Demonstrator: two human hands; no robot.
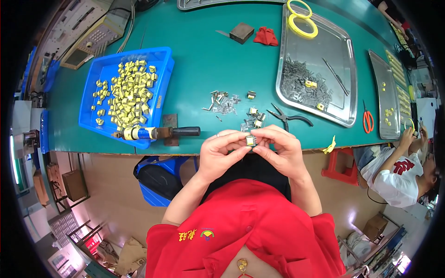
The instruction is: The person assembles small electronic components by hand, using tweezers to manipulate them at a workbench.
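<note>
Between my two hands, just over the table's near edge, is a small transformer (251, 140) with yellow tape round it and metal pins. My left hand (223, 150) pinches it from one side with thumb and forefinger. From the other side, the fingertips of my right hand (281, 148) close on it too. Just beyond my fingers lie a few similar transformers (257, 123). Farther off is a small heap of shiny metal pieces (223, 102). A pair of pliers (289, 118) with dark handles lies beyond my right hand.
At left, a blue bin (166, 69) holds many yellow-taped parts; a black-handled tool (185, 131) lies before it. At right, a metal tray (320, 44) holds dark core pieces, tweezers and yellow tape rolls (303, 28). Red scissors (368, 121) lie beyond. Another person (394, 171) works at far right.
</note>
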